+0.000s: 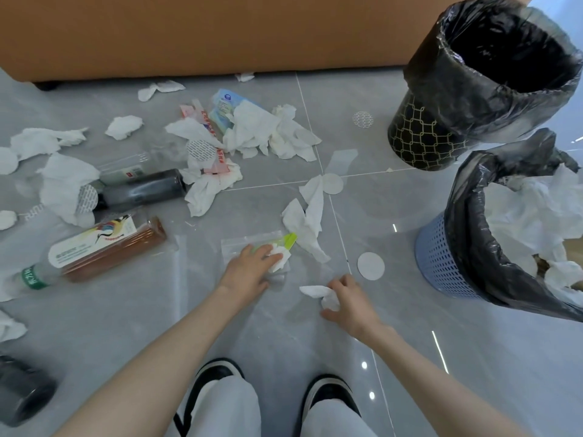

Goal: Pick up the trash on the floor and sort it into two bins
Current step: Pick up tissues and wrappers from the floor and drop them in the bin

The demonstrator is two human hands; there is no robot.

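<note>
Tissues litter a grey tile floor (410, 310). The left hand (252, 268) has its grip clamped on a tissue scrap (281, 259) lying on a clear zip bag (239, 247). The right hand (351, 299) pinches a crumpled tissue (320, 293). A tea bottle (104, 250) lies to the left, its label too blurred to read. The black bin (422, 137) and blue bin (433, 257) stand to the right.

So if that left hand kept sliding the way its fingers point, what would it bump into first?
The left hand touches a small white tissue scrap; just beyond lies the green zip strip of the clear plastic bag, then probably the long crumpled white tissue.
</note>
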